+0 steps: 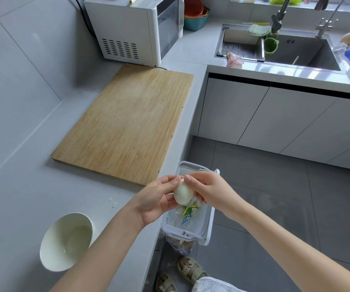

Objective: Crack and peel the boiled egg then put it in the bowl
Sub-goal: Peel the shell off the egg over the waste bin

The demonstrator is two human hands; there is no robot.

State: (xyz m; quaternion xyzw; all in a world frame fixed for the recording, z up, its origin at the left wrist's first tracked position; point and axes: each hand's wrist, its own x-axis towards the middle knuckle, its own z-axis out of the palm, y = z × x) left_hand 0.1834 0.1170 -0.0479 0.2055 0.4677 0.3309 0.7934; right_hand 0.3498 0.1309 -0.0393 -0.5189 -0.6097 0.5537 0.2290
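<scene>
Where the grey surface (22, 207) turns an L-shaped corner in a tiled kitchen, one wooden cutting board (125, 123) lies flat near a white microwave (134, 28), and a steel sink (296, 51) with its tap sits along the far run above white cabinet doors. One white bowl (66, 242) stands on the surface at lower left — it looks to hold only a little clear liquid. Two small shell bits (112, 202) lie on the surface between the bowl and the board.

One egg (183, 191), smooth and white with no shell showing on the side seen, is held off the edge of the surface, above a white bin (207, 224) that hangs at the counter's edge and holds scraps. The left hand (159, 199) cups the egg from the side, its fingers curled about it; the right hand (209, 189) meets it from the other side, fingertips pressed at the egg's top — both hands are together, closed on the egg. The bowl lies well apart, to the left of the left forearm. Two sandalled feet (182, 272) show on the dark floor tiles below.
</scene>
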